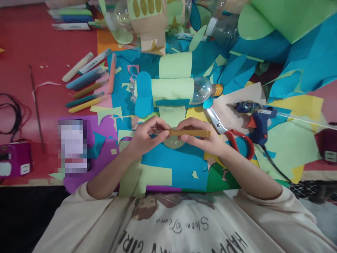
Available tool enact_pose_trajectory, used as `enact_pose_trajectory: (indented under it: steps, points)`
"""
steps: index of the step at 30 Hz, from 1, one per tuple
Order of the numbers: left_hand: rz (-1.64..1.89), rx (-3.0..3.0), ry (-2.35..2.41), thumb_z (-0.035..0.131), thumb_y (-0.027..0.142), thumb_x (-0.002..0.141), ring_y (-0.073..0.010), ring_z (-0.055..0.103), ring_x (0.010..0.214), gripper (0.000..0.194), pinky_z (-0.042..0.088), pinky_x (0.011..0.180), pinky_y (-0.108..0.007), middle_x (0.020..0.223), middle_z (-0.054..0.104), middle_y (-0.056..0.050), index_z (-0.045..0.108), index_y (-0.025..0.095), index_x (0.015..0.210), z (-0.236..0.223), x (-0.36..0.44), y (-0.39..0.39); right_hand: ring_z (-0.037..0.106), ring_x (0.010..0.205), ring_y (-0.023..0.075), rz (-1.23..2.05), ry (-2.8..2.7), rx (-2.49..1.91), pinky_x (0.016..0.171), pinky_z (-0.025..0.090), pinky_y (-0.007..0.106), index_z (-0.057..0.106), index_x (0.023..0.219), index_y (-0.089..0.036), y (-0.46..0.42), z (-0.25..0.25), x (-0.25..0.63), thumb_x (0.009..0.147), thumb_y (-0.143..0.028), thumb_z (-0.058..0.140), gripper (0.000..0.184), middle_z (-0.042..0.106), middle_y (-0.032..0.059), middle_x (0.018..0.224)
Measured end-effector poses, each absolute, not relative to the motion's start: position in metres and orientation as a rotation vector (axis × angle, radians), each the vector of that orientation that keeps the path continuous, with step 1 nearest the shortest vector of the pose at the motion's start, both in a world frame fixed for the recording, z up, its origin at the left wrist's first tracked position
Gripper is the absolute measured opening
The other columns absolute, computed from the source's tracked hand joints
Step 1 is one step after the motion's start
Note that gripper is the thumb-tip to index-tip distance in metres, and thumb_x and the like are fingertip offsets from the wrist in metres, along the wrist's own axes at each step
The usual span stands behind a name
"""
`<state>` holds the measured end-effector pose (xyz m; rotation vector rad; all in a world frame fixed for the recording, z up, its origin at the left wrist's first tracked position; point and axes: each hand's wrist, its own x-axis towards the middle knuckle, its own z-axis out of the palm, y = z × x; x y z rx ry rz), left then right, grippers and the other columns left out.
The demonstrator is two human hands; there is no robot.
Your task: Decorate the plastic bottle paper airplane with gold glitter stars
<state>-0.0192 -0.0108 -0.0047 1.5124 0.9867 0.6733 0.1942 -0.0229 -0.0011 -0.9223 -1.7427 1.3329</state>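
Note:
Both hands meet over the paper-strewn table and hold a mustard-yellow rolled paper stick (193, 133) that lies level between them. My left hand (146, 137) pinches its left end with fingers curled. My right hand (201, 135) grips the stick along its middle, with the right end poking out past the fingers. Just beyond the hands lies a clear plastic bottle (201, 89) on its side, wrapped in pale green paper with a blue paper piece on its left end and an orange cap on the right.
Red-handled scissors (226, 131) and a blue glue gun (256, 119) lie right of my hands. Several rolled paper sticks (86, 89) lie at the left on the red floor. More paper-covered bottles (147, 21) and blue and green sheets pile up at the back. A purple box (14, 160) sits far left.

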Motion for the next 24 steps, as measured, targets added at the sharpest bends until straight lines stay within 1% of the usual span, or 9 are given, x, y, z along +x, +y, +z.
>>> enact_pose_trajectory:
  steps: [2, 4, 6, 8, 12, 16, 19, 21, 24]
  points:
    - [0.542, 1.765, 0.959, 0.049, 0.045, 0.096, -0.0166, 0.066, 0.078, 0.026, 0.053, 0.068, -0.026, 0.087, 0.068, -0.004, 0.056, 0.021, 0.093, -0.006, -0.020, -0.011, 0.067, 0.078, 0.0132, 1.394, -1.725, -0.913, 0.067, 0.053, 0.023, 0.065, 0.098, -0.022, -0.023, -0.001, 0.195, 0.092, -0.030, 0.063, 0.011, 0.071, 0.0026, 0.092]
    - [0.448, 2.032, 0.907, 0.034, 0.045, 0.102, -0.0193, 0.063, 0.080, 0.034, 0.050, 0.071, -0.029, 0.087, 0.066, -0.006, 0.055, 0.020, 0.093, -0.009, -0.019, -0.011, 0.067, 0.081, 0.0139, 1.451, -1.723, -0.900, 0.071, 0.054, 0.024, 0.065, 0.100, -0.021, -0.024, -0.002, 0.194, 0.091, -0.030, 0.065, 0.012, 0.072, 0.0030, 0.093]
    - [0.400, 2.242, 0.864, 0.021, 0.044, 0.106, -0.0213, 0.060, 0.079, 0.044, 0.047, 0.071, -0.032, 0.084, 0.063, -0.008, 0.054, 0.019, 0.090, -0.012, -0.019, -0.012, 0.068, 0.085, 0.0148, 1.515, -1.721, -0.894, 0.075, 0.054, 0.026, 0.065, 0.102, -0.021, -0.024, -0.004, 0.194, 0.091, -0.030, 0.066, 0.015, 0.072, 0.0035, 0.096]
    - [0.380, 2.360, 0.828, 0.015, 0.045, 0.107, -0.0215, 0.059, 0.078, 0.050, 0.045, 0.069, -0.031, 0.083, 0.062, -0.008, 0.054, 0.019, 0.090, -0.013, -0.020, -0.011, 0.068, 0.086, 0.0149, 1.581, -1.689, -0.881, 0.077, 0.055, 0.026, 0.065, 0.102, -0.021, -0.025, -0.005, 0.194, 0.092, -0.031, 0.065, 0.014, 0.072, 0.0035, 0.096]
    - [0.379, 2.393, 0.769, 0.013, 0.048, 0.107, -0.0185, 0.060, 0.074, 0.054, 0.042, 0.064, -0.027, 0.081, 0.063, -0.006, 0.056, 0.018, 0.094, -0.014, -0.023, -0.010, 0.067, 0.087, 0.0137, 1.675, -1.588, -0.842, 0.078, 0.055, 0.027, 0.065, 0.100, -0.021, -0.025, -0.005, 0.195, 0.094, -0.029, 0.061, 0.011, 0.069, 0.0030, 0.095]
    - [0.369, 2.337, 0.787, 0.012, 0.054, 0.106, -0.0168, 0.064, 0.073, 0.060, 0.042, 0.062, -0.025, 0.080, 0.068, -0.004, 0.061, 0.019, 0.097, -0.013, -0.024, -0.010, 0.069, 0.086, 0.0148, 1.741, -1.561, -0.850, 0.077, 0.056, 0.028, 0.067, 0.098, -0.020, -0.024, -0.003, 0.197, 0.093, -0.029, 0.062, 0.011, 0.069, 0.0032, 0.091]
    - [0.439, 2.332, 0.832, 0.020, 0.056, 0.106, -0.0182, 0.069, 0.076, 0.056, 0.045, 0.064, -0.026, 0.084, 0.073, -0.004, 0.064, 0.021, 0.101, -0.012, -0.026, -0.010, 0.070, 0.086, 0.0158, 1.780, -1.524, -0.848, 0.075, 0.057, 0.028, 0.068, 0.098, -0.020, -0.024, -0.001, 0.199, 0.091, -0.031, 0.065, 0.013, 0.071, 0.0034, 0.091]
    - [0.476, 2.333, 0.902, 0.025, 0.049, 0.106, -0.0180, 0.069, 0.073, 0.049, 0.046, 0.063, -0.026, 0.082, 0.074, -0.004, 0.065, 0.021, 0.106, -0.011, -0.028, -0.010, 0.069, 0.075, 0.0153, 1.726, -1.456, -0.906, 0.067, 0.056, 0.028, 0.069, 0.093, -0.020, -0.024, -0.002, 0.201, 0.089, -0.034, 0.067, 0.014, 0.070, 0.0017, 0.082]
    - [0.509, 2.327, 1.099, 0.028, 0.031, 0.102, -0.0162, 0.067, 0.063, 0.038, 0.048, 0.062, -0.026, 0.071, 0.071, -0.001, 0.064, 0.020, 0.108, -0.012, -0.032, -0.010, 0.056, 0.051, 0.0133, 1.568, -1.275, -1.070, 0.050, 0.048, 0.028, 0.067, 0.076, -0.021, -0.022, -0.006, 0.204, 0.086, -0.043, 0.066, 0.023, 0.061, -0.0017, 0.060]
